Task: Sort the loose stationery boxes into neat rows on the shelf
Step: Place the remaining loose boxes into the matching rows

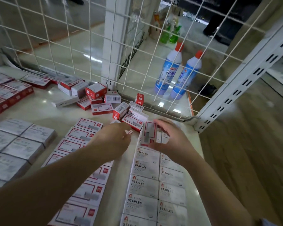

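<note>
The right hand (168, 137) has its fingers and thumb curled round a red-and-white staple box (149, 133), holding it tilted just above the far end of the white STAPLES rows (155, 185). Those rows run in 2 columns along the shelf (39, 111) toward the camera, box against box, labels up.

The left hand (112, 141) is seen from the back with its fingers curled under. A small red-and-white corner shows at its fingertips (128, 132), but whether the hand pinches a box there or only touches one cannot be told. It hovers over the far end of the red-bordered row (82, 144), which lies flat and runs back under the left forearm.

Just beyond both hands sits the loose pile (104, 98) of small red-and-white boxes, tumbled at all angles near the wire grid (95, 46) at the back of the shelf; 1 box (140, 99) stands upright on end against the grid. Silver-grey packs (18, 144) are laid in a block at the left, and more red boxes (5, 95) lie in rows at the far left.

Behind the grid, 2 blue bottles (178, 74) with orange caps stand on the floor.
</note>
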The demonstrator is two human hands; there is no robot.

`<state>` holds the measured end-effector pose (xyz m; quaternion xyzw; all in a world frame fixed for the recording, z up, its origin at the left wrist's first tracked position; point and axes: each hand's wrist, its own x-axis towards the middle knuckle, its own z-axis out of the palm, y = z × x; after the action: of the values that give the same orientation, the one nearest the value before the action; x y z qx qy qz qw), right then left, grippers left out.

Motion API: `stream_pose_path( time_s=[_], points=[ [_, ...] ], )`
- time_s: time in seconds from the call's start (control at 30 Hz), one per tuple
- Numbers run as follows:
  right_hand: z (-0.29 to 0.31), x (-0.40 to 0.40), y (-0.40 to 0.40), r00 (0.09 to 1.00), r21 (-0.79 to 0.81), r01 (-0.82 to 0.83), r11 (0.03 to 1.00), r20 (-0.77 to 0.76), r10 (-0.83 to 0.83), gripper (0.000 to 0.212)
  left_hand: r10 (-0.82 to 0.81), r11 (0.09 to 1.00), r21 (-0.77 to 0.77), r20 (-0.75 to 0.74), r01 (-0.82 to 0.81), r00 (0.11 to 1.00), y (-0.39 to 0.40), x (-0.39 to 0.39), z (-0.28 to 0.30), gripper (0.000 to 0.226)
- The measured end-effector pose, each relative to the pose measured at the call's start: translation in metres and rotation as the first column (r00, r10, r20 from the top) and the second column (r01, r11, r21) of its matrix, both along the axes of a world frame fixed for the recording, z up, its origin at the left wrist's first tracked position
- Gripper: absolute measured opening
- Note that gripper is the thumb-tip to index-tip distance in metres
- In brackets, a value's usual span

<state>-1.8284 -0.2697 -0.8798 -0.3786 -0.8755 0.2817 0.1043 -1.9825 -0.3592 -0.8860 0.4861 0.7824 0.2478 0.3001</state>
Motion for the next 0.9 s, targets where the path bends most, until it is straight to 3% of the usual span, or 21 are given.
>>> stream_pose_path(
  time_s=[0.07,0.2,0.43,0.7,0.9],
  points=[
    [0.0,-0.002,-0.007,0.999,0.057,-0.026,0.998,0.045,0.023,0.08,-0.001,1.0,0.031,-0.011,0.001,1.0,-0.005,-0.003,0.003,0.029],
    [0.001,-0.005,-0.02,0.996,0.119,-0.089,0.989,0.001,0.089,0.079,0.003,0.998,0.059,-0.017,-0.002,1.0,-0.01,-0.009,0.005,0.022],
    [0.009,-0.01,-0.037,0.992,0.071,-0.101,0.992,-0.073,0.107,0.076,0.085,0.992,0.057,0.323,-0.109,0.942,-0.015,-0.022,0.011,0.021],
    [0.008,-0.012,-0.041,0.991,0.052,-0.111,0.992,-0.068,0.115,0.078,0.131,0.983,0.051,0.497,-0.179,0.858,-0.018,-0.021,0.013,0.018],
    [0.001,-0.011,-0.043,0.989,0.021,-0.119,0.993,-0.083,0.12,0.077,0.171,0.978,0.03,0.468,-0.209,0.867,-0.017,-0.019,0.011,0.023]
  ],
)
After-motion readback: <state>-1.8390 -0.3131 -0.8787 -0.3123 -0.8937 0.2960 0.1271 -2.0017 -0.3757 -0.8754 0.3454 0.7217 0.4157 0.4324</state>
